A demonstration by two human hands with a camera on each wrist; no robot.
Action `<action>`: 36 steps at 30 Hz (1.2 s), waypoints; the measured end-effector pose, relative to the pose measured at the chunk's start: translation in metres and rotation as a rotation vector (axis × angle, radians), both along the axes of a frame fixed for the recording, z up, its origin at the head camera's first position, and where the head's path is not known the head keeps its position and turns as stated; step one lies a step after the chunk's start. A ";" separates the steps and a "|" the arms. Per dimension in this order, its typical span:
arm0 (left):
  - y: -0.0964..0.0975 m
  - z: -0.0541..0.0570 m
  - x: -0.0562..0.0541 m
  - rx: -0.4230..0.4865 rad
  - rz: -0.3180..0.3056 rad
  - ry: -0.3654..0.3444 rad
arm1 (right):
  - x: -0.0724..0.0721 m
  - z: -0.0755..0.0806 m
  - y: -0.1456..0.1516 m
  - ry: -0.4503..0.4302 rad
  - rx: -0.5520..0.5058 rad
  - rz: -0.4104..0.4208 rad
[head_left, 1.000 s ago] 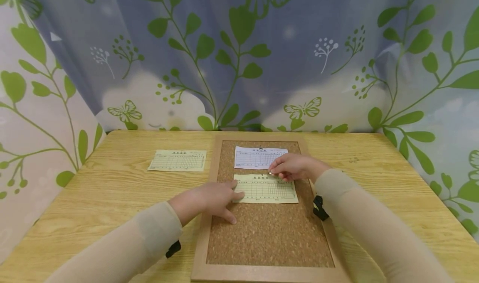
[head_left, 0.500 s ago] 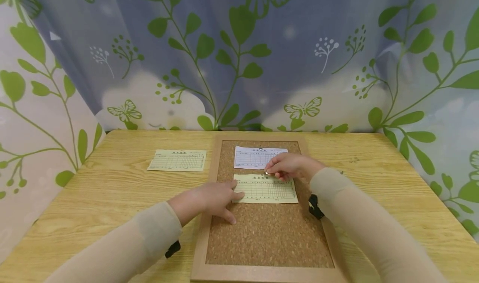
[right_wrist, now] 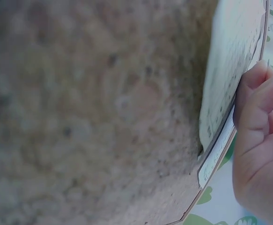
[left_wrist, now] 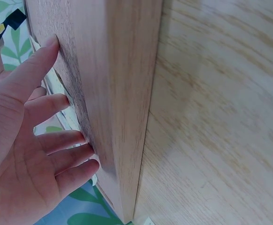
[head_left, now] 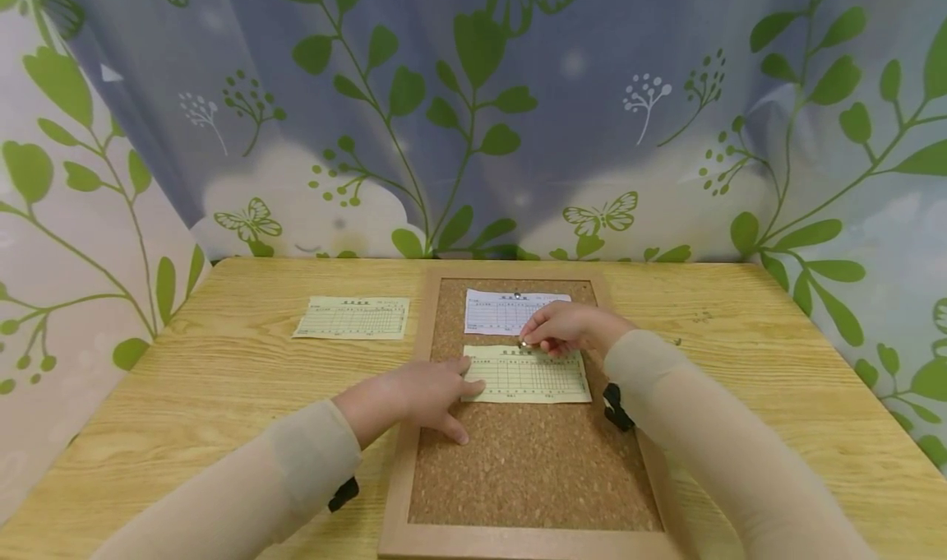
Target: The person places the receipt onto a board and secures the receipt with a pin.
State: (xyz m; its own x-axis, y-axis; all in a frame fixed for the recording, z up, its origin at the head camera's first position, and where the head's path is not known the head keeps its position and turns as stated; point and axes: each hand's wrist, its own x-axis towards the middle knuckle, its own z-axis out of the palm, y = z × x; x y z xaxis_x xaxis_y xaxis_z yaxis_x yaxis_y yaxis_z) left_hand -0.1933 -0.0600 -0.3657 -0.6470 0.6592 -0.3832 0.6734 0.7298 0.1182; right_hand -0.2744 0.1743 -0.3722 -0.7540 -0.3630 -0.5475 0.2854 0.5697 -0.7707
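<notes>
A yellow printed form slip [head_left: 543,375] lies on the framed corkboard [head_left: 528,474]. My left hand [head_left: 425,394] rests at its left edge, fingers spread, with the thumb on the cork; in the left wrist view the hand [left_wrist: 38,136] shows its fingertips along the board. My right hand [head_left: 568,328] pinches a small shiny thumbtack [head_left: 524,344] between thumb and forefinger, right at the slip's top edge. Just above lies a white form slip [head_left: 488,313] with a silver tack [head_left: 516,295] at its top middle; the right hand partly covers its lower right corner.
Another yellow form slip [head_left: 353,320] lies on the wooden table [head_left: 244,363], left of the board. A small dark object [head_left: 676,342] is on the table to the right. The board's wooden frame [head_left: 540,539] forms a raised edge. A leaf-patterned curtain [head_left: 473,132] stands behind the table.
My right hand has shifted slightly left along the top edge of the yellow slip, bringing the thumbtack close to the slip's top middle. The left hand has stayed in place.
</notes>
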 end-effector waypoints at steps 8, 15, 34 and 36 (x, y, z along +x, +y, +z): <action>0.001 0.001 0.000 -0.002 -0.003 0.011 | -0.001 -0.002 -0.003 0.014 0.027 -0.054; 0.002 0.001 -0.001 -0.012 -0.013 0.013 | 0.002 -0.001 -0.006 0.021 0.060 -0.066; 0.000 0.000 0.000 -0.007 -0.006 0.015 | 0.011 0.001 -0.018 0.135 0.150 -0.063; 0.000 0.001 0.000 -0.007 -0.007 0.018 | 0.011 0.001 -0.019 0.165 0.161 -0.059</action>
State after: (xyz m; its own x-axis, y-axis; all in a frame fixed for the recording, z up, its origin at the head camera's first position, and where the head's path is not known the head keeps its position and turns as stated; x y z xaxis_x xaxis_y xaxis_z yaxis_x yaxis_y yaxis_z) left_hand -0.1929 -0.0595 -0.3651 -0.6491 0.6610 -0.3765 0.6806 0.7257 0.1007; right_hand -0.2631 0.1554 -0.3715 -0.8556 -0.2334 -0.4621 0.1993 0.6754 -0.7100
